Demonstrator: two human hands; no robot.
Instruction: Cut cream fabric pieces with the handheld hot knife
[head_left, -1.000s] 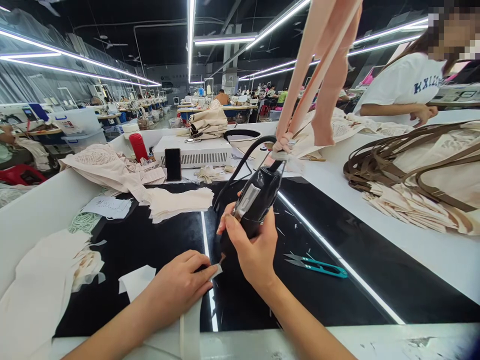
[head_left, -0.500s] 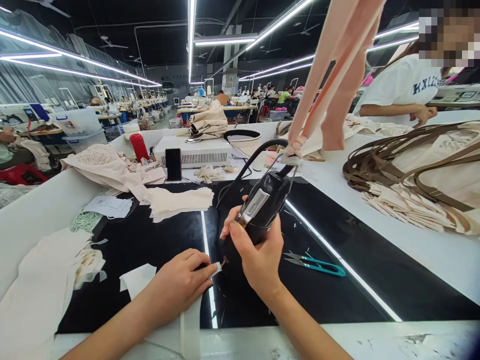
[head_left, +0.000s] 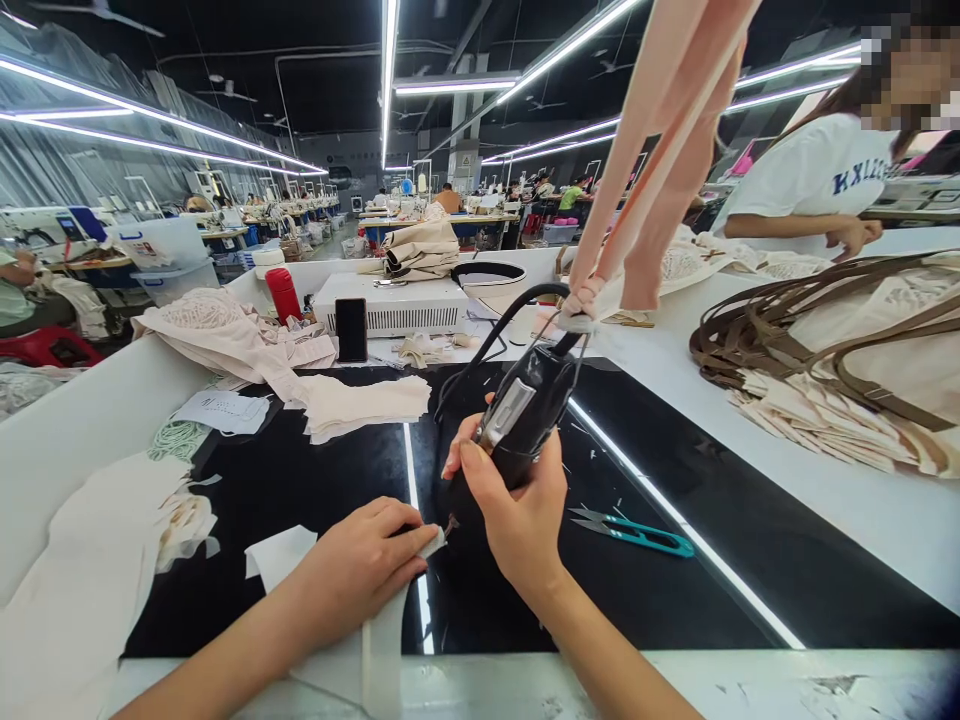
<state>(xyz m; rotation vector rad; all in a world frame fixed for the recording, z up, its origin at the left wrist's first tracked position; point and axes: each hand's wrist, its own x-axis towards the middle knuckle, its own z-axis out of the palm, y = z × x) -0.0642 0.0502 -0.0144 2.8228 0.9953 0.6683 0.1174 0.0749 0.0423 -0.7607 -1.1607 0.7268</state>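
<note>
My right hand [head_left: 510, 510] is wrapped round a black hand-held electric tool [head_left: 517, 420], its tip pointing down at the black table top [head_left: 315, 480]. A black cable [head_left: 487, 335] loops away from the tool's upper end. My left hand [head_left: 360, 565] pinches the end of a narrow pale fabric strip [head_left: 382, 650] right at the tool's tip. The strip runs toward me over the table's near white edge.
Teal thread snips [head_left: 637, 535] lie right of my hands. Pale fabric pieces [head_left: 360, 400] are stacked at the back left, near a phone [head_left: 350, 329], a white box [head_left: 390, 300] and a red bottle [head_left: 283, 293]. Brown straps [head_left: 787, 330] lie right. A person in white [head_left: 810, 180] works far right.
My right hand and the tool shifted slightly right and tilted. The left hand kept its pinch on the strip, and more of the strip now shows near the table edge.
</note>
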